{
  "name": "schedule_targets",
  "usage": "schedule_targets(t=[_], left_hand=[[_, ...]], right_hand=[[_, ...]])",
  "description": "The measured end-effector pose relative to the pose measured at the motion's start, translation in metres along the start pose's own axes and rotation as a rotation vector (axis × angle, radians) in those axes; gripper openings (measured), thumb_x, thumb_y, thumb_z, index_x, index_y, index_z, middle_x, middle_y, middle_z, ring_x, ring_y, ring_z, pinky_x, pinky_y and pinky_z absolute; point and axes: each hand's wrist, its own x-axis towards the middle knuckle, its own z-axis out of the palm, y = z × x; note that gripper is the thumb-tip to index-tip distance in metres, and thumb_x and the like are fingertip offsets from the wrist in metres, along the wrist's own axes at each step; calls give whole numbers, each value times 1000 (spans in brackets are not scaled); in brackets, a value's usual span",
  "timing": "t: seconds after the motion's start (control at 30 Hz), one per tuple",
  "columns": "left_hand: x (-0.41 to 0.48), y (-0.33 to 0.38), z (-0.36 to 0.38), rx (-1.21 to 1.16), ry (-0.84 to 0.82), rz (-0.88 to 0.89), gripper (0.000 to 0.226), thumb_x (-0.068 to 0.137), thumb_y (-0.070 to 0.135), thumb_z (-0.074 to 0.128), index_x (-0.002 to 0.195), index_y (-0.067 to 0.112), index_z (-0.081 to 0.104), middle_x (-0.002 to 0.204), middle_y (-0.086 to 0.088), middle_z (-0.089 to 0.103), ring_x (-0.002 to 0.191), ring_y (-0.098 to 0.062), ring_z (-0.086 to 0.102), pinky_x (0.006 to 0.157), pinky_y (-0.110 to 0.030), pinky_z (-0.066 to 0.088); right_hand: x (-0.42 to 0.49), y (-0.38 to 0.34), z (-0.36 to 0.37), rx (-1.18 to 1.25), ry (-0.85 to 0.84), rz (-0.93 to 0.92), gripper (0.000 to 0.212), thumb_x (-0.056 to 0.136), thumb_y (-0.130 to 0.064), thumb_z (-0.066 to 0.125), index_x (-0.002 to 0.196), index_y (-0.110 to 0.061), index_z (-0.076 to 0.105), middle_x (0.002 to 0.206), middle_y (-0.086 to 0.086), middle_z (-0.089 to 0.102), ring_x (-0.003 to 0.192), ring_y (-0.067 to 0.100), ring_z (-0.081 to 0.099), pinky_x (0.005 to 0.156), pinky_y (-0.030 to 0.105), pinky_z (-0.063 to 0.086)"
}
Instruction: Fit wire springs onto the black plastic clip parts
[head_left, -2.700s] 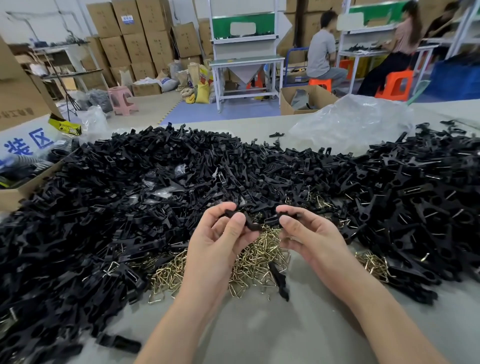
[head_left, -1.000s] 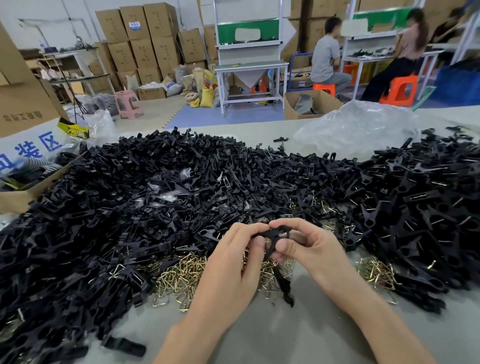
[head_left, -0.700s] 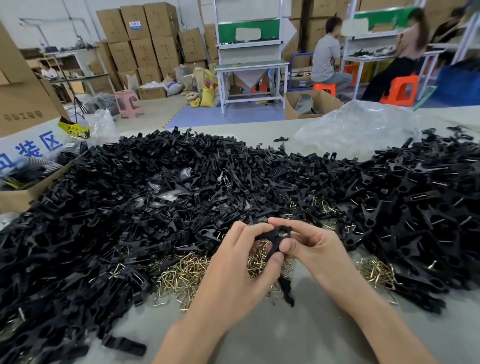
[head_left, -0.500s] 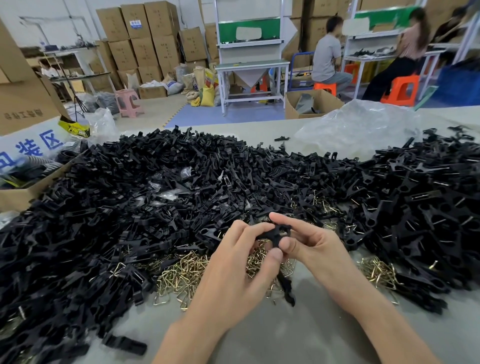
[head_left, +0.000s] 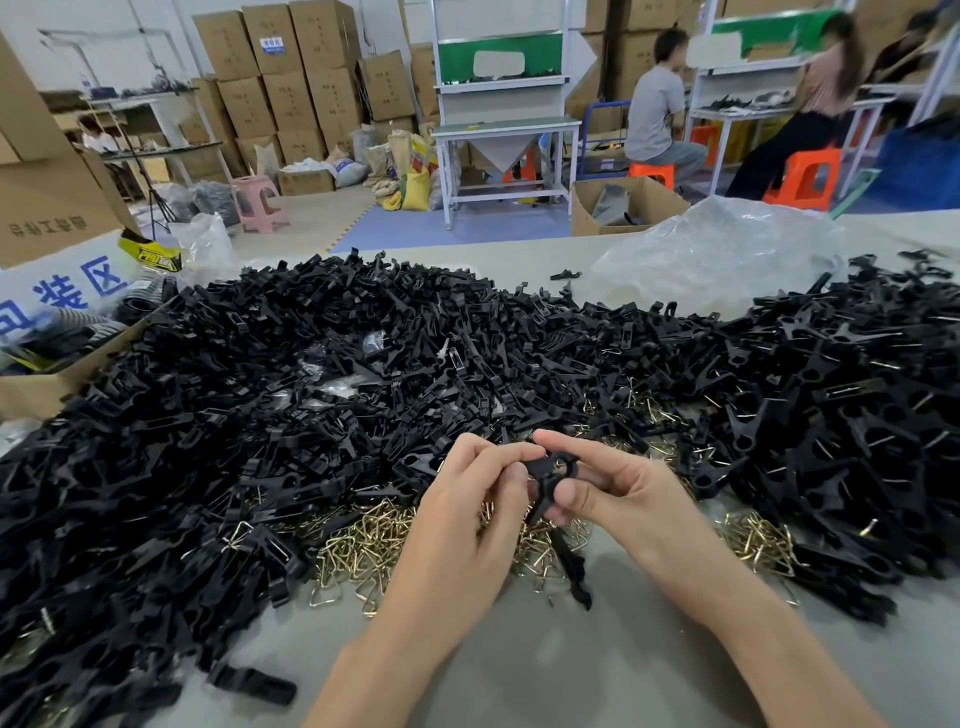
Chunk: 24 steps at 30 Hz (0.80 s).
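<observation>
Hundreds of black clip parts (head_left: 260, 395), far too many to count, lie heaped on the tabletop (head_left: 571, 670). The bank runs from the left edge round the far side to the right edge.

One black clip part (head_left: 551, 474) is held off the tabletop between two hands, just above the near foot of the heap. The left hand (head_left: 462, 525) has its grip pinched on the part's left side with thumb and forefinger. The right hand (head_left: 618, 496) pinches the right side, forefinger over the top and thumb beneath. The fingers cover much of the part, so I cannot tell whether a spring sits on it.

Brass-coloured wire springs (head_left: 371, 545) lie in one loose drift under and behind the hands, which partly hide it. A second smaller patch (head_left: 756, 540) lies beside the right forearm, against the heap.

Two more pieces lie apart on bare tabletop. A stray black piece (head_left: 571, 569) is just below the hands, and another stray piece (head_left: 254, 685) is near the left forearm.

One crumpled clear plastic bag (head_left: 717, 254) sits at the far right, and one open cardboard box (head_left: 47, 387) is at the left edge. Beyond the tabletop, two people (head_left: 657, 104) sit on two orange stools (head_left: 802, 176). One pink stool (head_left: 260, 200) stands before stacked cartons (head_left: 291, 83).
</observation>
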Motion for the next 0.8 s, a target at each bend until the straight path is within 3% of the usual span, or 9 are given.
schedule_targets(t=[0.2,0.33,0.47,0.57,0.67,0.73,0.8], left_hand=[[-1,-1,0,16,-13,9,25,103,35,45,117,34,65,99,15,54,89,-13,60,72,-11,42],[-1,-1,1,6,-17,20,27,102,35,45,117,31,67,102,15,56,91,-12,62,74,-9,41],[-1,0,1,-16,-24,14,27,102,37,44,118,34,66,103,14,58,95,-13,62,75,-12,44],[-3,-3,1,39,-14,-16,37,104,43,38,136,34,53,112,21,58,101,-5,62,82,-13,45],[-2,-7,-2,218,-10,-33,46,102,49,32,146,36,38,111,25,56,100,0,56,89,-15,41],[-2,-10,-2,485,-88,47,45,101,51,34,142,34,43,118,23,54,111,0,50,101,-23,38],[-5,-13,3,689,-164,96,48,97,56,39,136,31,54,124,13,55,118,-10,50,107,-32,37]], right_hand=[[3,5,-2,-6,11,-11,44,77,-14,70,121,-18,69,73,18,66,69,12,62,79,18,52],[3,5,-2,-12,23,-18,39,77,-14,71,116,-17,71,83,31,69,70,12,66,77,18,53],[3,7,-2,-17,33,-29,35,76,-16,72,111,-17,73,74,9,72,71,14,68,74,18,55],[5,9,-2,12,97,-40,32,73,-20,74,105,-17,73,76,10,75,70,12,70,70,17,55],[7,9,-5,2,219,-51,33,72,-28,75,103,-16,72,75,5,76,68,10,72,66,15,54],[8,9,-8,-24,296,-70,33,74,-34,74,102,-16,72,77,8,76,67,10,70,64,12,52],[8,10,-11,0,351,-76,32,75,-35,72,101,-16,72,76,10,75,64,8,68,59,10,49]])
